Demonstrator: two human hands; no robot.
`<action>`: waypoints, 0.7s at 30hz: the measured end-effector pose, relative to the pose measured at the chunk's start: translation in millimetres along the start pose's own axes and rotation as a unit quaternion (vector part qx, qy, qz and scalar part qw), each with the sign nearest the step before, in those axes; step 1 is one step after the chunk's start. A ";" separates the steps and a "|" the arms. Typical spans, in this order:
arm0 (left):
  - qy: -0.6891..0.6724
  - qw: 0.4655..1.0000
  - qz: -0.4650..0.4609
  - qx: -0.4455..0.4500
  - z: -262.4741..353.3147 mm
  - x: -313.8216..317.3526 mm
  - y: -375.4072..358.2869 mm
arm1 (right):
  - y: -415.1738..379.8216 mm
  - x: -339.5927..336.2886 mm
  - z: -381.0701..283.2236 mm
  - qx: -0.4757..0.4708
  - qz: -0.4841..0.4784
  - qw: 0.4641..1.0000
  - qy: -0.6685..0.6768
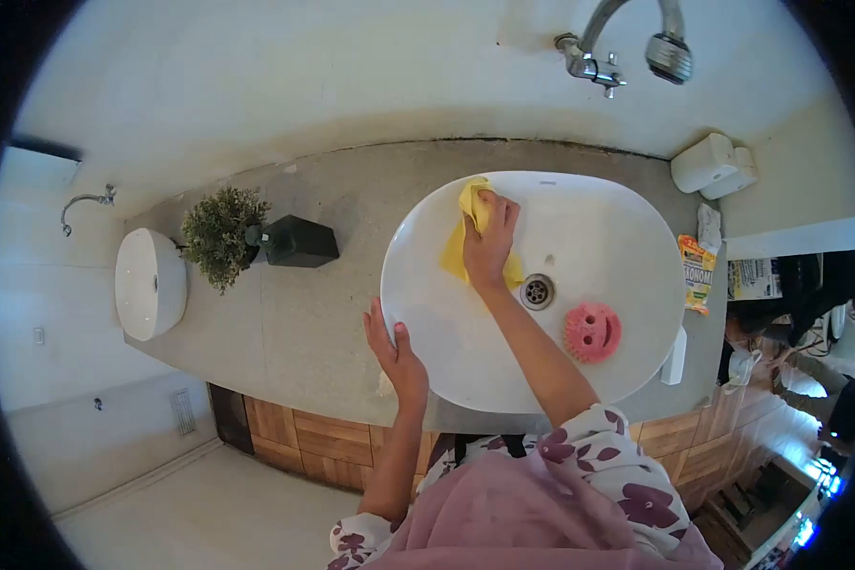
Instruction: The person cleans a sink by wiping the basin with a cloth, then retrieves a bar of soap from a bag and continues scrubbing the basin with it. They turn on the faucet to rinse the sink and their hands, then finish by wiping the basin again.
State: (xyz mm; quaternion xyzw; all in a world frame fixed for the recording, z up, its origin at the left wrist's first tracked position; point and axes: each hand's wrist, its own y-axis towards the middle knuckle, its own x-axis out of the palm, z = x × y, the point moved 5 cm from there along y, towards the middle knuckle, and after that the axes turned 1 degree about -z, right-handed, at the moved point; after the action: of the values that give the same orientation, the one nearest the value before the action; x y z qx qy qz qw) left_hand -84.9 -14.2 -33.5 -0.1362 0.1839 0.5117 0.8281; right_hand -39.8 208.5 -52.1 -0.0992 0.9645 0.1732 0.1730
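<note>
A yellow cloth is bunched under my right hand, whose fingers are closed around it against the upper left inner wall of the white sink. My left hand rests at the sink's left rim, fingers stretched and thumb apart, holding nothing. Inside the basin, a round pink smiley-face sponge lies right of the metal drain. Part of the cloth is hidden behind my right hand.
A dark bottle and a bushy plant stand left on the grey counter. A second basin is farther left. Overhead is a faucet. At right lie a yellow-orange packet and a white container. People are at far right.
</note>
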 end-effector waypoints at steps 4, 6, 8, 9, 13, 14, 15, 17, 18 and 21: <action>-0.011 1.000 0.004 -0.001 -2.9 0.7 0.8 | -13.3 17.5 -18.2 0.007 -0.022 0.999 0.036; -0.029 1.000 0.006 -0.004 -8.0 1.5 1.1 | -24.4 27.8 -29.9 0.009 -0.060 0.996 0.063; -0.047 0.999 0.006 -0.007 -10.4 1.6 -0.7 | -38.1 34.3 -37.4 0.012 -0.097 0.991 0.089; -0.040 0.999 0.009 -0.002 -9.2 0.6 -0.4 | -46.2 37.6 -42.6 -0.013 -0.136 0.983 0.120; -0.163 0.983 0.044 -0.071 -26.0 1.7 0.4 | -73.2 36.7 -48.8 0.036 -0.316 0.926 0.204; -0.162 0.984 0.041 -0.068 -27.7 2.7 -0.1 | -79.3 31.0 -50.5 0.040 -0.349 0.909 0.224; -0.218 0.972 0.057 -0.070 -25.6 2.6 -0.4 | -85.7 23.9 -47.4 0.038 -0.346 0.910 0.225; -0.275 0.956 0.074 -0.069 -21.1 1.7 -1.9 | -110.3 20.2 -37.7 0.024 -0.451 0.864 0.221; -0.260 0.960 0.088 -0.062 -18.3 -0.2 -2.9 | -119.3 11.5 -33.4 0.014 -0.472 0.858 0.203; -0.221 0.969 0.100 -0.051 -2.7 -3.5 -6.6 | -136.5 -31.3 -33.0 0.044 -0.582 0.798 0.152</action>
State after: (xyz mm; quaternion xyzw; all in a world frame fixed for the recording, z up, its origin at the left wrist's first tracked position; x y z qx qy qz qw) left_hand -80.8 -21.0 -34.1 -0.0429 -0.0175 0.6179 0.7849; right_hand 13.4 74.8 -52.4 -0.6591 0.7455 -0.0204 0.0965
